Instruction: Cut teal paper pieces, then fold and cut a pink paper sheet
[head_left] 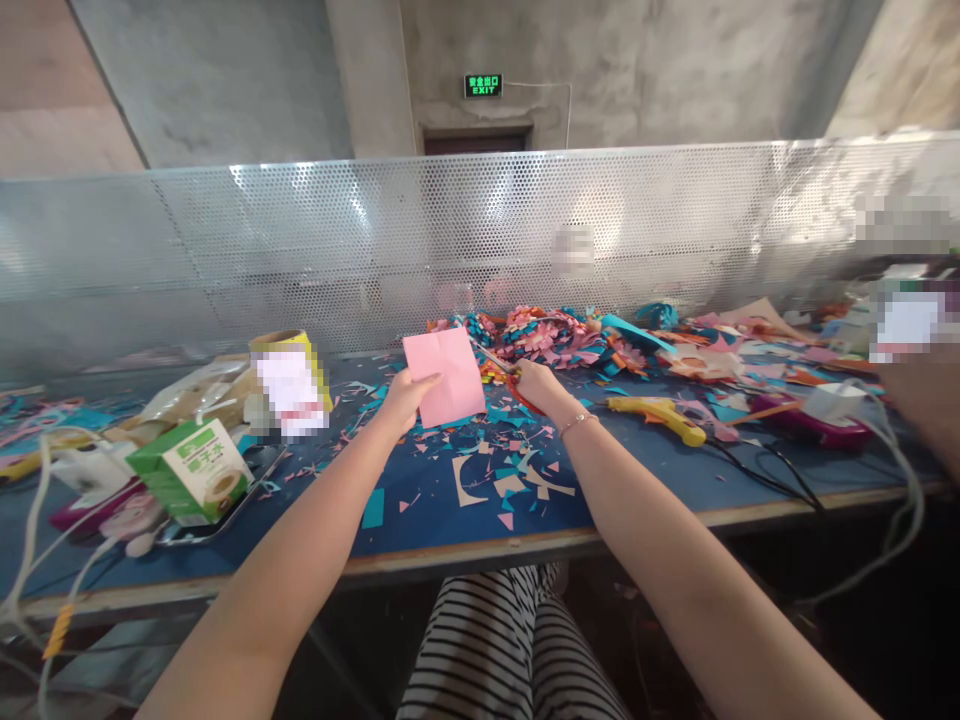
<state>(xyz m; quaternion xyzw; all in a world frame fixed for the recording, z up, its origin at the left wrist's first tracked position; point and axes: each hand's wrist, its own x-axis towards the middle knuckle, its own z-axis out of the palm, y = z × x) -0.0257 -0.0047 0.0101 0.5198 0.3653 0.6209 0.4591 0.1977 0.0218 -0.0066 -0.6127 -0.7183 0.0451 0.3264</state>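
Note:
My left hand (406, 397) grips a square of pink paper (448, 375) by its left side, thumb on the front. Faint crease lines cross the sheet, which is held up above the table. In my right hand (536, 385) is a pair of scissors (495, 361), fingers wrapped round the handles. The blades point left toward the paper's right edge; whether they touch it I cannot tell. Under both hands, small paper scraps (511, 485) in pink, blue and cream lie scattered. Behind the scissors sits a heap of colourful cut-paper pieces (547, 335).
A yellow glue gun (660, 415) with a black cord lies to the right. At left stand a green-and-white carton (191, 470) on a metal tray and a yellow roll (319, 375). White cables (904, 480) hang over the table edge. A perforated metal screen (300, 250) runs along the back.

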